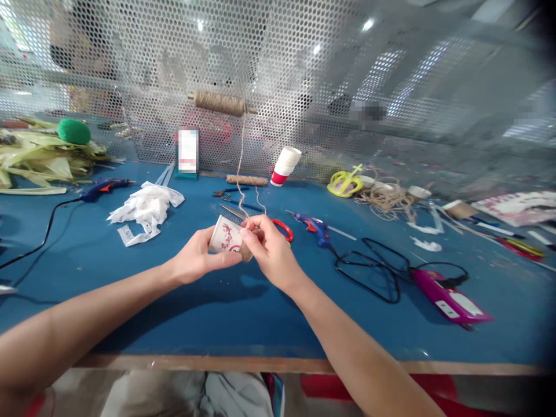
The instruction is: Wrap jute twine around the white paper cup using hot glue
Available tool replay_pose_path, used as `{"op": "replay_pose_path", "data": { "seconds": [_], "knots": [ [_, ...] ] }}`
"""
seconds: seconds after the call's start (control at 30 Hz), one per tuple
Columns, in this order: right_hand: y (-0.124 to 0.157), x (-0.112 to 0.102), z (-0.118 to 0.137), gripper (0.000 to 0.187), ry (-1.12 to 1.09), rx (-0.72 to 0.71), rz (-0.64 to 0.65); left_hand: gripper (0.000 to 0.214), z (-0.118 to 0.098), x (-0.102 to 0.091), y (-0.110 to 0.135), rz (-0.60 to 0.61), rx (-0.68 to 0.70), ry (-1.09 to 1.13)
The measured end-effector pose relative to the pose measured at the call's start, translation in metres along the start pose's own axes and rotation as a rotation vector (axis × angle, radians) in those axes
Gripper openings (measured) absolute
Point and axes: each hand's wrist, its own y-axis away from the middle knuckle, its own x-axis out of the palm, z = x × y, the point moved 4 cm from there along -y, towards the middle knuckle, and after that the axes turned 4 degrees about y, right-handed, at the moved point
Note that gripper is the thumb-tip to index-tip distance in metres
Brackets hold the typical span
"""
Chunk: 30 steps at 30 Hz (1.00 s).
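My left hand is closed around a white paper cup with a red floral print, tipped on its side above the table. At the cup's right end, my right hand pinches jute twine. Brownish twine seems wrapped around that end, partly covered by my fingers. The strand rises from there to a twine spool on a rod against the mesh. Behind my right hand lie scissors with red handles, partly hidden.
Around the blue table are a glue gun with a looping black cord, a magenta power strip, another glue gun, crumpled white plastic, stacked cups, pliers, a yellow woven piece and tangled twine.
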Motion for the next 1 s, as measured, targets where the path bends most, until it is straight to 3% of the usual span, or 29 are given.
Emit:
{"op": "replay_pose_path", "data": {
  "seconds": [0.1,0.17,0.27,0.33,0.4,0.47,0.57,0.67,0.77,1.0],
  "knots": [
    [0.000,-0.002,0.000,0.011,0.053,-0.014,-0.023,0.023,0.002,-0.010,-0.007,-0.115,0.004,0.186],
    [-0.002,-0.004,-0.002,0.012,0.039,0.006,-0.046,0.020,0.003,-0.023,-0.012,-0.289,0.038,0.231],
    [-0.006,-0.007,-0.010,0.015,-0.094,0.097,-0.082,0.016,0.005,-0.044,-0.017,-0.574,0.061,0.222],
    [-0.007,-0.006,-0.017,0.016,-0.245,0.193,-0.084,0.022,0.005,-0.052,-0.020,-0.618,0.082,0.186],
    [-0.008,-0.005,-0.020,0.017,-0.322,0.244,-0.094,0.034,0.003,-0.054,-0.022,-0.573,0.108,0.145],
    [-0.007,-0.006,-0.017,0.016,-0.247,0.204,-0.115,0.041,0.000,-0.050,-0.021,-0.514,0.137,0.112],
    [-0.003,-0.008,-0.006,0.013,-0.028,0.064,-0.156,0.021,-0.008,-0.037,-0.017,-0.388,0.152,0.166],
    [0.001,-0.008,0.002,0.009,0.098,-0.031,-0.185,0.037,-0.012,-0.019,-0.012,-0.250,0.047,0.265],
    [0.004,-0.004,0.009,0.007,0.179,-0.117,-0.190,0.034,-0.011,-0.005,-0.007,-0.171,-0.098,0.217],
    [0.007,0.002,0.017,0.008,0.270,-0.245,-0.184,0.020,-0.005,0.002,-0.006,-0.177,-0.183,0.243]
  ]
}}
